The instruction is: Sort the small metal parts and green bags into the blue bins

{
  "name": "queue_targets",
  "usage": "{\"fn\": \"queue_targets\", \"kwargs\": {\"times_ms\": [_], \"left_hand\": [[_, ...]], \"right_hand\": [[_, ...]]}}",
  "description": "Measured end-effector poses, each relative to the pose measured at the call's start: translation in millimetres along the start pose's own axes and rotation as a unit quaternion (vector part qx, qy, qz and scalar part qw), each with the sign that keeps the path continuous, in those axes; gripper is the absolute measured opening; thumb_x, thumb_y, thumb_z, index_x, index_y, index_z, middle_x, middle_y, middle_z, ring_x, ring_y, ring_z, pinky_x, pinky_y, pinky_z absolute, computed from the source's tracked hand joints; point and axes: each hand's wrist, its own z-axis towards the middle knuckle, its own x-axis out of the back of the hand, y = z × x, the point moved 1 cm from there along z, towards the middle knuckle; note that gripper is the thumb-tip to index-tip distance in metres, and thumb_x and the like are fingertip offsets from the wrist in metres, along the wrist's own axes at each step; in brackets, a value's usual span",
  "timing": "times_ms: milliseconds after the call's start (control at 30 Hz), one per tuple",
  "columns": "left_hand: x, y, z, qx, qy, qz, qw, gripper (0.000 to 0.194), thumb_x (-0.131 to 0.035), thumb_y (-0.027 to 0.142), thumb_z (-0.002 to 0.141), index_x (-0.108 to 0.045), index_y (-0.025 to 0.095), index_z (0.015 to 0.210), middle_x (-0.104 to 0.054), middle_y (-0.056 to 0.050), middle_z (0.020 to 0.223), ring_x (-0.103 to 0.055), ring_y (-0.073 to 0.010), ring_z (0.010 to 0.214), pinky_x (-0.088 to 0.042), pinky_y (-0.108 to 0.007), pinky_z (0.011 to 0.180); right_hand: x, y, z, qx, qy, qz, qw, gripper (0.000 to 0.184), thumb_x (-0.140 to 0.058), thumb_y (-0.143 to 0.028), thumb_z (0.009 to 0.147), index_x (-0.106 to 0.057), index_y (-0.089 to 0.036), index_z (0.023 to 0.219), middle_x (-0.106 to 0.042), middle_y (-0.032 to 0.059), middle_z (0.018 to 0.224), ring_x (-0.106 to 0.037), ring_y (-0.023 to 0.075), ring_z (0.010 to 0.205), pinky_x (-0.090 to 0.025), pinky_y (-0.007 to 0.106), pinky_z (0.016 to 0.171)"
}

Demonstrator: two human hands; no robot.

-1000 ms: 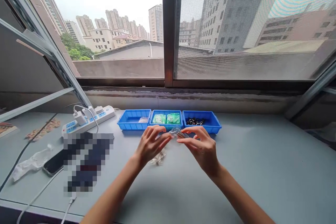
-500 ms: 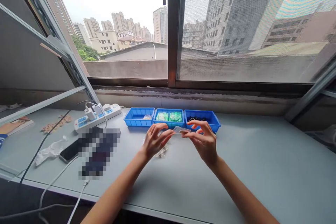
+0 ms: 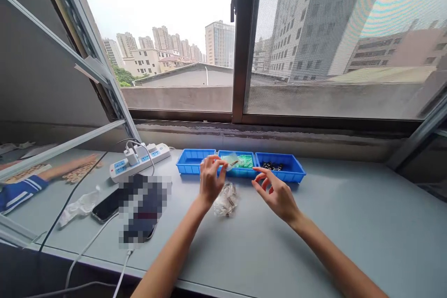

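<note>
Operator: State the layout, left to right.

Technician: A co-worker's blue sleeve [image 3: 23, 191] is at the far left. Next come a crumpled plastic wrapper [image 3: 82, 205], a smartphone [image 3: 104, 207] and a power strip [image 3: 159, 151] on the bench [image 3: 349, 205].

Operator: Condition of the hands?

Technician: The left hand [image 3: 210, 179] is nearly closed, thumb and fingers pinching a small clear bag [image 3: 232, 161]. Something thin shows in the bag; its type cannot be determined. The right hand [image 3: 279, 198] is apart from it, thumb and forefinger parted, with nothing visible between them.

Operator: Adjacent items?

Technician: The left blue bin [image 3: 195, 170] is partly behind the left hand. The bag of small parts [image 3: 226, 200] lies between the forearms. Beyond it, the middle blue bin [image 3: 240, 173] contains green packets [image 3: 245, 161], and the right blue bin [image 3: 284, 177] contains black parts [image 3: 272, 166].

Operator: Fault conditions?

Technician: A charging cable [image 3: 125, 265] crosses the bench edge; a snagged arm could drag the attached device. The small clear bag has one-handed support only: slick film or a loose pinch could let it slip. If its mouth is open, which cannot be confirmed, tilting could spill the contents. A low wrist could disturb the bag of small parts.
</note>
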Motion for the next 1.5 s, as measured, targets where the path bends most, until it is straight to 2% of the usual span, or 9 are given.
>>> {"fn": "queue_targets", "kwargs": {"times_ms": [100,167,333,567,867,1067,1267,1400,1500], "left_hand": [[4.6,-25.8,3.9,0.17,0.064,0.038,0.983,0.023,-0.039,0.025,0.09,-0.059,0.019,0.081,-0.06,-0.008,0.087,-0.057,-0.023,0.082,-0.042,-0.039,0.074],[5.5,-40.8,4.6,0.223,0.075,0.063,0.97,0.021,-0.04,0.026,0.088,-0.059,0.019,0.081,-0.061,-0.01,0.089,-0.056,-0.026,0.085,-0.041,-0.042,0.076],[-1.1,-61.1,3.6,0.226,0.061,0.1,0.967,0.02,-0.044,0.026,0.084,-0.063,0.02,0.079,-0.062,-0.012,0.088,-0.055,-0.0291,0.087,-0.04,-0.044,0.077],[-13.2,-69.2,-1.6,0.257,0.049,0.109,0.959,0.023,-0.048,0.027,0.083,-0.066,0.02,0.072,-0.065,-0.012,0.08,-0.054,-0.0309,0.087,-0.038,-0.048,0.078],[-23.1,-70.6,-2.2,0.251,0.033,0.077,0.964,0.022,-0.048,0.023,0.083,-0.066,0.021,0.095,-0.066,-0.008,0.07,-0.056,-0.0287,0.084,-0.038,-0.047,0.08],[-32.9,-61.9,-3.9,0.222,0.033,0.083,0.971,0.027,-0.048,0.03,0.081,-0.064,0.019,0.063,-0.063,-0.013,0.079,-0.054,-0.032,0.088,-0.036,-0.054,0.085],[-22.1,-37.5,3.9,0.199,0.012,0.048,0.979,0.015,-0.054,0.028,0.081,-0.066,0.018,0.082,-0.061,-0.013,0.099,-0.052,-0.031,0.098,-0.037,-0.049,0.084],[-18.7,-11.4,3.6,0.046,-0.106,-0.028,0.993,0.022,-0.056,0.032,0.085,-0.062,0.02,0.067,-0.06,-0.004,0.074,-0.055,-0.0208,0.078,-0.04,-0.036,0.075],[-23.8,6.1,-7.3,-0.048,-0.222,-0.042,0.973,0.022,-0.064,0.037,0.079,-0.062,0.02,0.066,-0.059,-0.003,0.071,-0.055,-0.0201,0.076,-0.042,-0.033,0.068]], "right_hand": [[-3.7,4.4,-1.8,0.019,-0.049,-0.031,0.998,0.025,-0.047,-0.029,0.085,-0.059,-0.021,0.105,-0.067,0.0006,0.078,-0.058,0.0119,0.052,-0.046,0.024,0.048],[-6.9,5.9,-3.9,0.037,-0.09,-0.052,0.994,0.022,-0.046,-0.026,0.084,-0.062,-0.022,0.099,-0.068,0.0006,0.079,-0.058,0.0124,0.053,-0.047,0.025,0.051],[-12.5,5.0,-8.1,0.065,-0.152,-0.094,0.982,0.021,-0.043,-0.022,0.085,-0.064,-0.022,0.091,-0.068,0.001,0.079,-0.06,0.0136,0.057,-0.048,0.026,0.056],[-13.9,5.2,-10.9,0.074,-0.188,-0.098,0.975,0.024,-0.041,-0.022,0.086,-0.065,-0.021,0.089,-0.067,0.0016,0.076,-0.06,0.0141,0.057,-0.047,0.026,0.055],[-24.4,11.2,-14.2,0.049,-0.107,-0.044,0.992,0.023,-0.044,-0.026,0.084,-0.066,-0.021,0.086,-0.064,0.0003,0.067,-0.052,0.0117,0.048,-0.046,0.026,0.051],[-23.6,19.8,-12.4,0.013,-0.039,-0.06,0.997,0.023,-0.046,-0.029,0.082,-0.067,-0.021,0.083,-0.067,0.0016,0.069,-0.054,0.0125,0.05,-0.046,0.026,0.049],[-20.5,31.4,-7.0,-0.05,0.019,-0.047,0.997,0.024,-0.048,-0.034,0.079,-0.067,-0.019,0.078,-0.064,0.0011,0.061,-0.053,0.0136,0.046,-0.045,0.027,0.046],[-19.4,31.7,-5.4,-0.058,0.031,-0.049,0.997,0.025,-0.047,-0.034,0.079,-0.067,-0.019,0.078,-0.064,0.0014,0.061,-0.053,0.0137,0.046,-0.044,0.027,0.048],[-19.5,29.9,-5.1,-0.052,0.028,-0.05,0.997,0.024,-0.047,-0.033,0.079,-0.068,-0.019,0.078,-0.065,0.0013,0.06,-0.053,0.0136,0.046,-0.045,0.027,0.048]]}}
